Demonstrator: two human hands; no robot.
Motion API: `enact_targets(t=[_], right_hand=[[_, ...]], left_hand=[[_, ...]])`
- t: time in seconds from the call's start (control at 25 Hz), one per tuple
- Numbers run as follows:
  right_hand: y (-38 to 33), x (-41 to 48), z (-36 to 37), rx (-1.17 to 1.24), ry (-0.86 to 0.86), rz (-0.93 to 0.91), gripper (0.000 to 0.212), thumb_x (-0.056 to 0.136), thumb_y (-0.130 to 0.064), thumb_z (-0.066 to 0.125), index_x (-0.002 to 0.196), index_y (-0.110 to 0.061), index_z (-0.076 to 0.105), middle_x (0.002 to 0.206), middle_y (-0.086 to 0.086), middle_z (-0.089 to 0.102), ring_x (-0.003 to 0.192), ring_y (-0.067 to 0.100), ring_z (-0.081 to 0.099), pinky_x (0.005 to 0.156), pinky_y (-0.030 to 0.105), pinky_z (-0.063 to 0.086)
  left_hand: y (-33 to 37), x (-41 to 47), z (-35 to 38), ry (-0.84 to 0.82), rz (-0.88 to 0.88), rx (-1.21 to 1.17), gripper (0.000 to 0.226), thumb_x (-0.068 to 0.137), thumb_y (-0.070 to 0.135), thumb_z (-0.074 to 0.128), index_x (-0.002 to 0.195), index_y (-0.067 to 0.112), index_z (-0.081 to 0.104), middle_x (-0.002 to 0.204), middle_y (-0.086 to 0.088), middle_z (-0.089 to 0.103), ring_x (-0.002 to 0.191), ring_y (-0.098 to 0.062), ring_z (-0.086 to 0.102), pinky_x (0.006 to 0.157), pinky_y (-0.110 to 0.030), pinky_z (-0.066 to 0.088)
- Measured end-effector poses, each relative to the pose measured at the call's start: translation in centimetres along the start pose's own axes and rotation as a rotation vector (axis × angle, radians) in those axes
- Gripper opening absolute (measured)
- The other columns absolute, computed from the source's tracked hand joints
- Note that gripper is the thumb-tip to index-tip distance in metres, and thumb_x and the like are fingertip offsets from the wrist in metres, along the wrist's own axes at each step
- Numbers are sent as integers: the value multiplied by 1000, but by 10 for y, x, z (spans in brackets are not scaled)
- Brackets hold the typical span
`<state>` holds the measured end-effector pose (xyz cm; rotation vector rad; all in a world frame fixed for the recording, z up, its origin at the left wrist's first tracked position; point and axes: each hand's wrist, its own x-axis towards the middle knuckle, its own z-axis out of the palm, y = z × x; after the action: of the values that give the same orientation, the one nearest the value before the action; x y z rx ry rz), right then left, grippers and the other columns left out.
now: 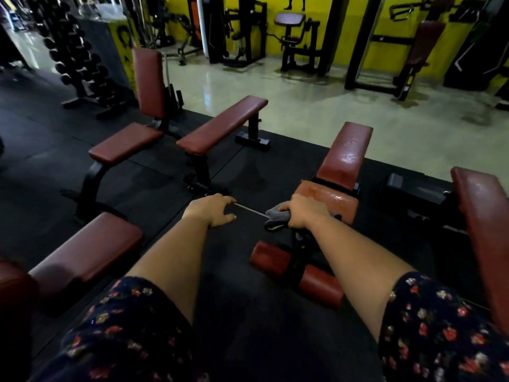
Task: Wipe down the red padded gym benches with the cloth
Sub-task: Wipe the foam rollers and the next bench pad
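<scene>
Head view, looking down over two bare forearms in dark floral sleeves. Right hand [304,212] curled over a grey cloth [276,216], grip closed on the bunched, soft fabric at the near left edge of a red padded seat [327,198]; seat vinyl glossy, wet-looking, with rounded corners. Beyond it, tilted up and away, a long rectangular red backrest [348,151], also shiny with droplets. Below the hand, two cylindrical red foam rollers [296,272] on a black frame. Left hand [216,210] held free over the black rubber floor [154,186], fingers loosely spread, holding nothing. At far left, a flat red bench [220,125] and an upright-backed red seat [126,146], both matte and smooth on black steel legs. Near left, another red pad [85,252]; at right edge, a further red pad [484,224]. Far left, a dark rack of dumbbells [74,56]; far off, pale glossy flooring and yellow walls.
</scene>
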<state>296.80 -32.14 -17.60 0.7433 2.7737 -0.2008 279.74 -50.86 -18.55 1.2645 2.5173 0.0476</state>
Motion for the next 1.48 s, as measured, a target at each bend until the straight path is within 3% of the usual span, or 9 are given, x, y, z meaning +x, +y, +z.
enact_targets(t=[0.24,0.4,0.56,1.04,1.32,1.48], right_hand=[[-109,54,3,16,-15,-25,51,85,-26,60,131,-48,52,120,1,45,114,31,50,88,42,47],[-172,94,-4,128,-18,-8,54,78,-27,60,128,-45,55,104,-3,44,107,27,55,82,39,50],[-205,120,-11,188,-26,-2,56,78,-25,61,130,-48,53,105,-5,43,108,26,56,80,37,50],[-208,231,-42,75,-42,-59,56,85,-21,59,134,-47,51,125,-2,45,116,28,51,86,41,49],[-181,348,-94,72,-63,-88,56,85,-19,59,134,-45,52,125,-2,50,115,27,52,76,37,44],[-161,402,-115,63,-59,-87,55,87,-21,59,135,-45,50,133,-3,47,122,27,49,86,39,45]], left_hand=[[-106,-5,5,-38,-77,-41,59,93,53,53,148,36,37,141,2,46,126,-23,51,100,-45,46],[-168,-7,-6,-32,-122,-63,59,94,54,52,148,37,36,145,3,44,127,-23,49,99,-47,47],[-211,-5,-22,26,-148,-50,58,93,53,53,147,36,38,142,3,46,126,-23,50,98,-46,47],[-249,94,-43,-43,-173,-2,57,93,53,54,146,40,37,147,5,43,130,-21,48,101,-44,45],[-247,208,-93,-49,-172,-8,53,92,50,55,143,44,41,146,8,45,130,-19,49,101,-44,45],[-250,259,-114,-24,-178,23,51,93,50,55,141,43,43,142,8,48,127,-19,51,97,-41,46]])
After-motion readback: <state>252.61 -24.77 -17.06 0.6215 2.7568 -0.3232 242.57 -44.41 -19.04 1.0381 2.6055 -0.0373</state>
